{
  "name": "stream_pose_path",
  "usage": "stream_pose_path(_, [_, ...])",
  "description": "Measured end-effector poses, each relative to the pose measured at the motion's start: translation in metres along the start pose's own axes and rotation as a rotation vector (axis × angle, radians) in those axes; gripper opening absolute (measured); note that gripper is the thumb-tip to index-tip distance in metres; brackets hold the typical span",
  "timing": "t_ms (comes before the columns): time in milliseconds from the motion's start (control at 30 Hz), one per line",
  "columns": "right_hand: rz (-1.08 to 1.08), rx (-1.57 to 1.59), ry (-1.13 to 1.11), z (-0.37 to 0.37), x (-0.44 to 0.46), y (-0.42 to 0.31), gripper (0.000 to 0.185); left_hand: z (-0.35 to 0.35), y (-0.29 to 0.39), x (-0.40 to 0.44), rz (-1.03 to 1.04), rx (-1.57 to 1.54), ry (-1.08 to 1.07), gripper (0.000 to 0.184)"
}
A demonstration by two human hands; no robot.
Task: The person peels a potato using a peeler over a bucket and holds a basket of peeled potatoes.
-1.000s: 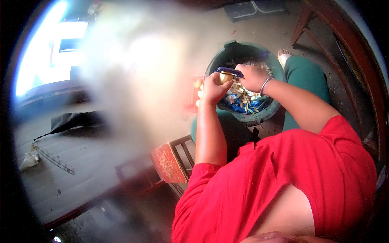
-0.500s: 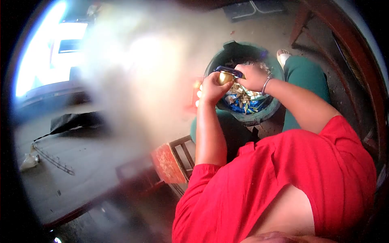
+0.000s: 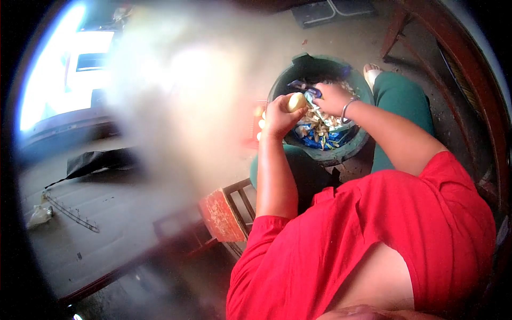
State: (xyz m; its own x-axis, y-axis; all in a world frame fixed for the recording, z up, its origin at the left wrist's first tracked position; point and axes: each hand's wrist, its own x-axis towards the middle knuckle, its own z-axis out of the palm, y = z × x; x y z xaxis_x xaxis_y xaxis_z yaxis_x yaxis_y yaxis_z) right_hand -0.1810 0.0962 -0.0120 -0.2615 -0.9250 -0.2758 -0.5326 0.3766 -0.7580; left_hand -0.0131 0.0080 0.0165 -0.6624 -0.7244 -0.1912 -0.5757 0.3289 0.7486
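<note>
Above a green bin [image 3: 341, 156], my left hand [image 3: 281, 116] grips a pale yellow, peeled-looking potato [image 3: 296, 102]. My right hand [image 3: 333, 100] is closed on a dark blue peeler [image 3: 314, 92], which is apart from the potato, just to its right and above. Peel scraps [image 3: 321, 126] and blue wrappers [image 3: 328, 142] lie inside the bin below both hands. A bracelet is round my right wrist.
Left of the bin, a reddish basket [image 3: 250, 128] holding several pale round things is partly blurred by haze. A worn red wooden stool [image 3: 222, 216] stands near my left arm. Wooden furniture [image 3: 464, 58] rises at the right. Black cloth or plastic [image 3: 98, 161] lies at the left.
The peeler was across the top of the potato before; it has now come off it, tilted over the bin. The potato shows more fully in my left hand.
</note>
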Motion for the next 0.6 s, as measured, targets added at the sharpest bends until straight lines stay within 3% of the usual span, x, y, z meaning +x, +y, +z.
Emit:
stream_pose_path(67, [0.017,0.179,-0.043,0.021,0.018,0.030,0.032,0.001,-0.002,-0.002,0.005,-0.064,-0.012,0.049])
stream_pose_path(167, [-0.042,-0.017,-0.034,-0.010,-0.009,-0.009,0.032,0.003,-0.013,0.001,0.028,-0.089,-0.008,0.051])
stream_pose_path(400, [-0.221,0.071,0.052,-0.008,-0.016,-0.012,0.030,0.007,-0.023,0.006,0.065,-0.104,0.007,0.048])
stream_pose_path(600, [-0.294,-0.096,-0.005,-0.003,-0.014,-0.009,0.027,0.002,-0.013,0.006,-0.023,-0.097,-0.085,0.040])
